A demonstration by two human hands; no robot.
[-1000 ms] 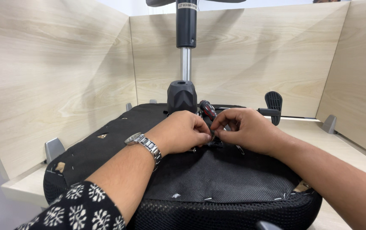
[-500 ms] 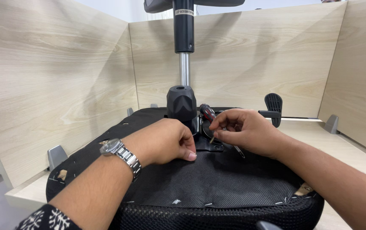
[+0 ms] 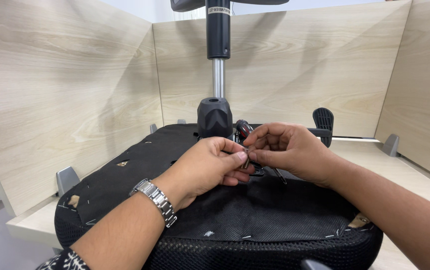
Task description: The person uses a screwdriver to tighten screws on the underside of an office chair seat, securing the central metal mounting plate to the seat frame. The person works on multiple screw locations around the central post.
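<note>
An upside-down black office chair seat (image 3: 125,165) lies on the desk, its underside covered in stapled black fabric. The gas-lift column (image 3: 218,75) rises from a black hub (image 3: 215,117) at the seat's middle. My left hand (image 3: 207,170), with a metal watch (image 3: 156,199) on its wrist, and my right hand (image 3: 292,150) meet just in front of the hub. Their fingertips pinch a small metal screw (image 3: 246,160) between them. A red-and-black screwdriver handle (image 3: 242,127) shows behind the fingers, and a thin metal shaft (image 3: 280,176) shows under my right hand.
Light wooden partition walls (image 3: 65,100) enclose the desk on the left, back and right. A black lever paddle (image 3: 323,120) sticks out of the seat mechanism at the right. Grey brackets (image 3: 67,178) hold the walls at the desk edge (image 3: 30,227).
My left hand drew back slightly, then came forward again. Both hands have lifted a little off the seat and now meet fingertip to fingertip on the small screw.
</note>
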